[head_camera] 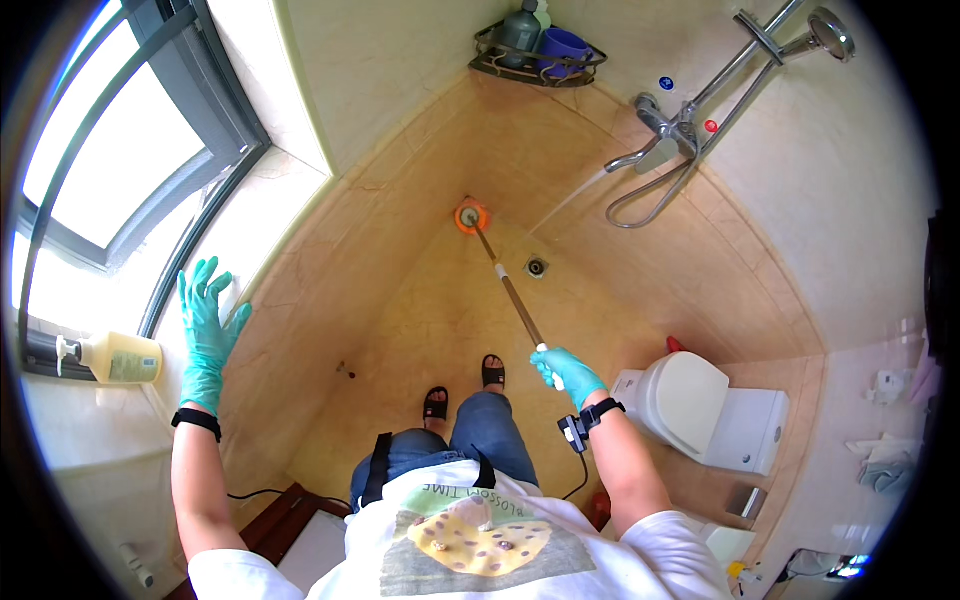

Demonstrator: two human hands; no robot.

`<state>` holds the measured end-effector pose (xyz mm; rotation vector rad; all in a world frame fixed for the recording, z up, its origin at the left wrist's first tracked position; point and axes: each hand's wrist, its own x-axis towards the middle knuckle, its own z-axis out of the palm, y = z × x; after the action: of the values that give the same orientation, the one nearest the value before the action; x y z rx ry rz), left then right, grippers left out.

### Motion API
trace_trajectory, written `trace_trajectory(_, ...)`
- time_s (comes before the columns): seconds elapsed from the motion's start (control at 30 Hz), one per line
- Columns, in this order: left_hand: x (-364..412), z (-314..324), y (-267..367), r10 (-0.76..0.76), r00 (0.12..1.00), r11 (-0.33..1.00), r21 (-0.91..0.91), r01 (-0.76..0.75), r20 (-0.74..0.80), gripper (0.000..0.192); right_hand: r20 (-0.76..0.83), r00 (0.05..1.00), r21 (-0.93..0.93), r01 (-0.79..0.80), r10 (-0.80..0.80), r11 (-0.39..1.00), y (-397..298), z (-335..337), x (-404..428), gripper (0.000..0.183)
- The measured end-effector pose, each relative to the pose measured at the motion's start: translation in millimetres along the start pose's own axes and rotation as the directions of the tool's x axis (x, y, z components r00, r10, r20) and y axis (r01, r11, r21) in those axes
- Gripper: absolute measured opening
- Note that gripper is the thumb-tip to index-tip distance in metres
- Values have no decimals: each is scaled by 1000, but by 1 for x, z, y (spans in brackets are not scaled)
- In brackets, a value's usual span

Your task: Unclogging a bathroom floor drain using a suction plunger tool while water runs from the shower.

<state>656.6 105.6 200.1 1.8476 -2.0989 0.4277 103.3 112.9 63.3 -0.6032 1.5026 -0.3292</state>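
My right hand (570, 375), in a green rubber glove, grips the lower end of a brown telescopic pole (521, 309). At the pole's far end, a round orange scrubbing head (472, 216) rests low in the corner of the shower area. My left hand (204, 334), gloved alike, is spread beside the window sill (259, 225) and holds nothing; whether it touches the sill or wall I cannot tell. Close to it, a pump bottle of yellowish liquid (124, 358) stands on the sill. Water streams from the spout of the chrome shower mixer (664, 139).
A floor drain (535, 266) lies right of the pole. The white toilet (686, 405) stands at the right, lid down. A corner rack (540, 71) carries a grey bottle (519, 36) and purple cup (562, 51). The hand shower (829, 36) hangs upper right; an open window (127, 142) is left.
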Motion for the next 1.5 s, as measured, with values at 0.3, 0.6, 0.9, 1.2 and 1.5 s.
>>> trace_trajectory(0.3,0,0,1,3,1000,1000,5,-3,12,53,-76,995,89,-64,70,994,38,-16,-38,10)
trace_trajectory(0.6,1,-1,3,15,1000,1000,-18,-15,5,58,-89,985,132,-137,149,982,62,-26,-68,15)
trace_trajectory(0.9,2,-3,5,17,1000,1000,5,-17,17,57,-61,967,234,-228,248,945,81,-14,-78,14)
trace_trajectory(1.2,-1,1,0,-8,1000,999,-36,9,17,59,-30,975,-48,-220,219,974,70,15,-107,16)
trace_trajectory(1.5,0,0,2,-41,999,996,-76,43,27,64,20,953,26,-303,302,953,76,18,-123,17)
